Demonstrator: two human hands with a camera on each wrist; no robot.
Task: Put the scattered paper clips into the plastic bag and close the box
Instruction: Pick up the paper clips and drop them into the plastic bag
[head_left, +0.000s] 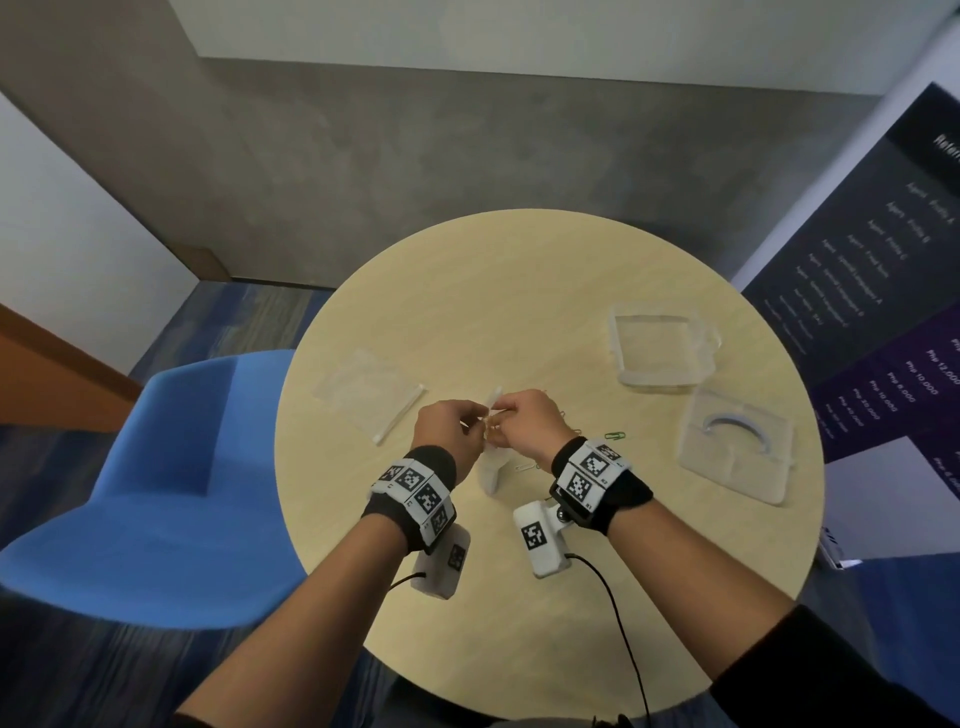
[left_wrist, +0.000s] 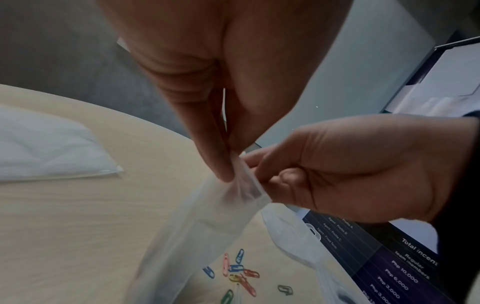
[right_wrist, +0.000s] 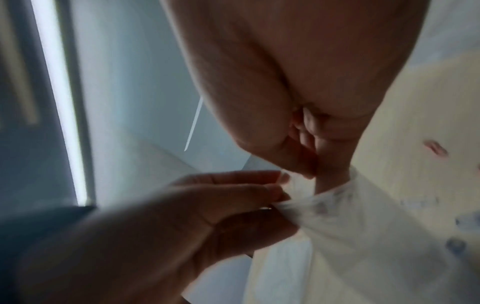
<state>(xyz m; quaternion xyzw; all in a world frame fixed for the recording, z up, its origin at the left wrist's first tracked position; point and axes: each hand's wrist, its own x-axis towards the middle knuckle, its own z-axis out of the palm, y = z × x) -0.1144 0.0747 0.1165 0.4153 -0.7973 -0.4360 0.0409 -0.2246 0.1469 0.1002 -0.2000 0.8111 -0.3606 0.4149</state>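
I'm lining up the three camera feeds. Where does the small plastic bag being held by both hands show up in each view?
Head: plastic bag at table centre, hanging between the left hand and right hand.
Left wrist: lower middle, its top pinched.
Right wrist: lower right, blurred.
Shared landmark: the two hands meeting at the bag's mouth.

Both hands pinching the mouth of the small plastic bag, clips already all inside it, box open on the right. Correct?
Not quite: the paper clips lie loose on the table, outside the plastic bag, as the left wrist view shows. The rest stands: left hand and right hand pinch its mouth, and the box is open.
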